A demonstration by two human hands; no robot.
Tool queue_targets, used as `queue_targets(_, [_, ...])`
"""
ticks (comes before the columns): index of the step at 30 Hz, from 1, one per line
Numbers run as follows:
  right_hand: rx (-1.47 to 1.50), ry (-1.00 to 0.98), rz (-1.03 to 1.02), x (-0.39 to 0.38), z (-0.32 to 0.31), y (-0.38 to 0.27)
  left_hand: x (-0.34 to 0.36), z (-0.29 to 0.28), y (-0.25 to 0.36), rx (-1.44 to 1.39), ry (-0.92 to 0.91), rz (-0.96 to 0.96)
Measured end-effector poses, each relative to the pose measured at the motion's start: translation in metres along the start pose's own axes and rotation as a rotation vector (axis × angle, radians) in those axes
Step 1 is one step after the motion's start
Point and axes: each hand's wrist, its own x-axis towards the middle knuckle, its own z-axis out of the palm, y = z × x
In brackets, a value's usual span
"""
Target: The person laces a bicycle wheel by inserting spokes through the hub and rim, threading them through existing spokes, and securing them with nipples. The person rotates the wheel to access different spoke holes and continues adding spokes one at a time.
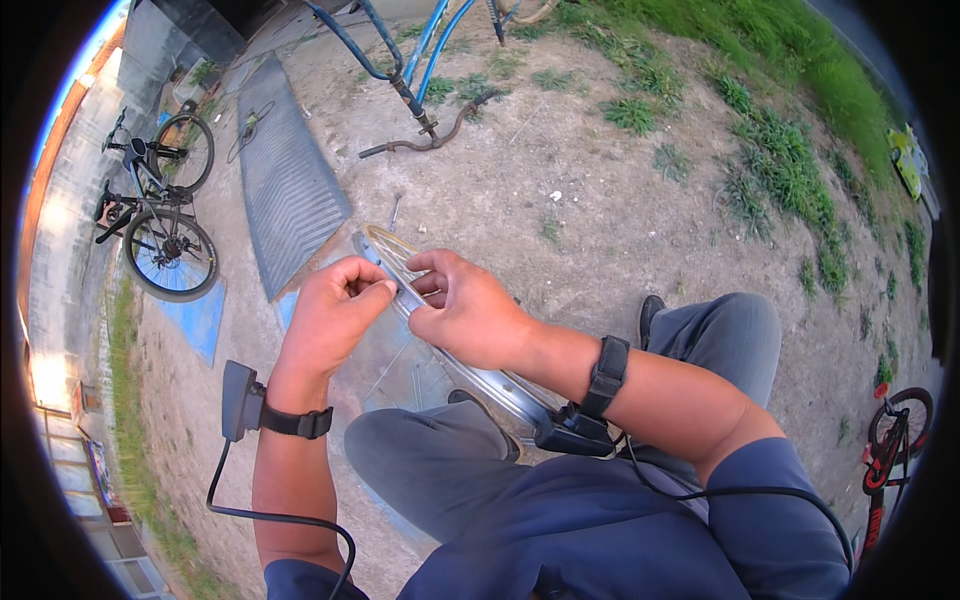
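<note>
A silver bicycle wheel rim slants between my knees, with thin spokes showing beneath. My left hand is at the far part of the rim, thumb and index finger pinched close together; whatever lies between them is too small to make out. Just to its right, my right hand holds the rim with thumb and curled fingers. A small metal tool lies on the dirt beyond the wheel.
A blue bicycle frame with handlebars lies ahead. A grey ridged panel and a dark bicycle are at left. A red-and-black small bicycle is at right, below grass.
</note>
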Motion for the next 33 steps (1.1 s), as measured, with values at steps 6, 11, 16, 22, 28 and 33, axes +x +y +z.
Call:
queue_targets(6, [0.030,-0.005,-0.002,0.001,-0.001,0.006,-0.001,-0.007,0.004,0.007,0.070,-0.098])
queue_targets(11, [0.047,0.000,-0.007,0.002,-0.004,0.008,-0.002,-0.007,0.009,0.103,0.067,0.039])
queue_targets(16, [0.041,-0.004,-0.002,0.001,-0.004,0.002,-0.007,-0.003,0.026,0.496,0.008,0.216])
queue_targets(22, [0.063,-0.007,-0.001,-0.003,-0.002,0.002,-0.001,0.001,0.043,0.631,-0.069,0.182])
queue_targets(28, [0.050,-0.008,0.004,-0.002,-0.001,0.002,-0.002,-0.001,0.047,0.676,-0.083,0.194])
queue_targets(33, [-0.009,0.008,-0.010,-0.002,0.002,0.004,0.000,-0.005,0.040,0.722,-0.074,0.275])
